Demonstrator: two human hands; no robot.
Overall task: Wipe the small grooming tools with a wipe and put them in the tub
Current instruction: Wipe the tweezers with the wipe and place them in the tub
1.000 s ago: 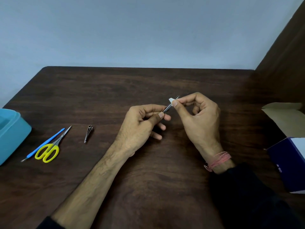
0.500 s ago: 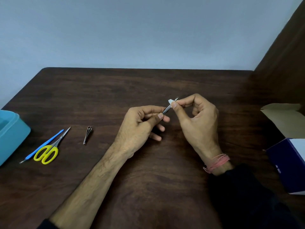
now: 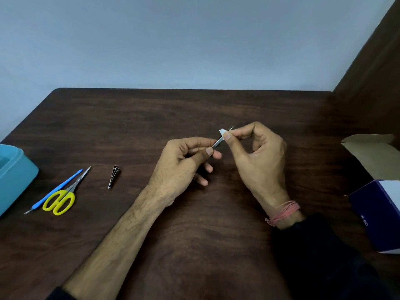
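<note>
Fingers (image 3: 227, 138) pinching wipe (image 3: 222, 132) around tweezers (image 3: 217, 143)

Left hand (image 3: 179, 163) pinches the lower end of a slim metal tool (image 3: 218, 142), right hand (image 3: 257, 156) pinches a small white wipe (image 3: 223, 132) round its upper end, both above the dark wooden table (image 3: 194, 245). Off left lie nail clippers (image 3: 113, 176), yellow-handled scissors (image 3: 62, 199) touching a blue cuticle pusher (image 3: 55, 189), a teal tub (image 3: 15, 172) at the edge; a navy box (image 3: 381, 213) sits right

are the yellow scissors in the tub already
No, the yellow scissors lie on the table, right of the blue tub.
</note>
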